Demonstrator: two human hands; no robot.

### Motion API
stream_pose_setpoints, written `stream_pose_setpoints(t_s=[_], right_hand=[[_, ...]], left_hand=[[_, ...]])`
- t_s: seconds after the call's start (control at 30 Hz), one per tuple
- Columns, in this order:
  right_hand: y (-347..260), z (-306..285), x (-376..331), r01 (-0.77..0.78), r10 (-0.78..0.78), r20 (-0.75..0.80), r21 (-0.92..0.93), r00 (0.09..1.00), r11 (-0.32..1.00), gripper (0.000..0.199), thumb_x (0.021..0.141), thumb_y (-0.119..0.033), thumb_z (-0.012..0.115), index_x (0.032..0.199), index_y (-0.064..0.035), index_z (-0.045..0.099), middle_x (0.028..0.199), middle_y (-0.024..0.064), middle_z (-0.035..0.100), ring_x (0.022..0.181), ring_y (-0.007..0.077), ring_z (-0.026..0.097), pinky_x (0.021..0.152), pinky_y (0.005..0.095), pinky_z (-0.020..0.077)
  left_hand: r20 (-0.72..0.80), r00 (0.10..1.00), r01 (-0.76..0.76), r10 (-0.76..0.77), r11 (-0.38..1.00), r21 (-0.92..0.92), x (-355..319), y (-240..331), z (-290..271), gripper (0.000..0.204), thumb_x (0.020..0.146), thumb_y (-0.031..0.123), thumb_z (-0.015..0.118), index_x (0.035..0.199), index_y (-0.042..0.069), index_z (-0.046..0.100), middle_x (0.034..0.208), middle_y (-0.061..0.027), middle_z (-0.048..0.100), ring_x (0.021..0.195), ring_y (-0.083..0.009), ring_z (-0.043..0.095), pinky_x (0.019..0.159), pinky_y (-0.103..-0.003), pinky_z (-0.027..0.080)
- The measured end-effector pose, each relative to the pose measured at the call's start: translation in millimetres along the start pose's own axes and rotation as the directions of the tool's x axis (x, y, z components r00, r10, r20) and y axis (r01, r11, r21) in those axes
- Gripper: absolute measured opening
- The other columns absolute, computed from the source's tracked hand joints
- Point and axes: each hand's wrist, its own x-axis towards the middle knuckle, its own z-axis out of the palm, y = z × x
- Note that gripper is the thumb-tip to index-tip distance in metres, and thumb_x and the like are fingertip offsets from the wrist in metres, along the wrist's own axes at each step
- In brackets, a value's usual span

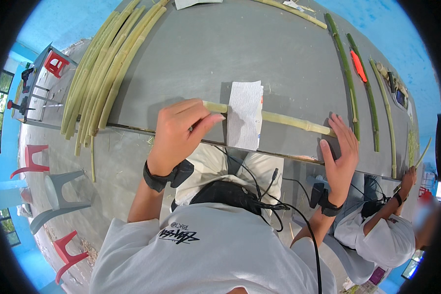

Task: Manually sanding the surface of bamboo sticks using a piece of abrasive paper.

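Note:
A pale yellow-green cane stalk (289, 119) lies across the grey table (259, 54) near its front edge. A white sheet of paper (243, 115) is draped over the stalk's middle. My left hand (179, 130) grips the stalk's left end, fingers curled around it next to the paper. My right hand (341, 149) rests flat with fingers apart at the stalk's right end, touching it near the table edge.
A bundle of long green stalks (105, 73) lies at the table's left. Single green stalks (348, 73) and an orange tool (358, 66) lie at the right. Another person (384, 235) in white works at the right. Plastic chairs (59, 196) stand on the floor at the left.

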Motion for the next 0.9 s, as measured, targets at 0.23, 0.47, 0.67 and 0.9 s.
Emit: stream_pose_setpoints(t_s=[0.23,0.47,0.67,0.9], right_hand=[[-1,0,-2,0.011,-0.011,-0.020,0.011,1.000,1.000,0.046,0.098,-0.021,0.077,0.142,-0.0078,0.075,0.154,0.0090,0.072,0.148,0.0345,0.063,0.126,0.0499,0.0432],[1,0,-3,0.021,-0.021,-0.012,0.004,1.000,1.000,0.048,0.099,-0.021,0.077,0.145,-0.0097,0.073,0.156,0.0082,0.071,0.149,0.0331,0.061,0.127,0.0481,0.0420],[1,0,-4,0.024,-0.025,-0.017,-0.016,1.000,1.000,0.047,0.100,-0.022,0.077,0.145,-0.0101,0.073,0.156,0.0078,0.071,0.149,0.0327,0.061,0.127,0.0466,0.0422],[2,0,-4,0.035,-0.035,-0.015,-0.017,0.999,0.999,0.047,0.100,-0.023,0.077,0.145,-0.0096,0.073,0.156,0.0078,0.071,0.149,0.0330,0.061,0.127,0.0460,0.0430]], left_hand=[[-0.070,0.977,-0.191,0.200,0.975,0.116,1,9,3,0.040,0.086,0.032,0.092,0.073,0.002,0.069,0.066,-0.0073,0.057,0.060,-0.0246,0.055,0.058,-0.036,0.039],[-0.132,0.781,-0.580,0.611,0.787,0.210,27,39,-17,0.052,0.075,0.044,0.095,0.066,0.012,0.056,0.062,0.0005,0.047,0.056,-0.0199,0.053,0.052,-0.032,0.035],[-0.151,0.672,-0.698,0.725,0.688,0.198,41,71,-34,0.060,0.076,0.058,0.091,0.079,0.004,0.066,0.061,-0.0017,0.048,0.055,-0.0226,0.053,0.052,-0.033,0.041],[-0.194,0.524,-0.803,0.829,0.557,0.213,40,77,-40,0.064,0.099,0.060,0.080,0.087,-0.001,0.067,0.064,-0.0010,0.056,0.051,-0.0192,0.052,0.046,-0.031,0.037]])
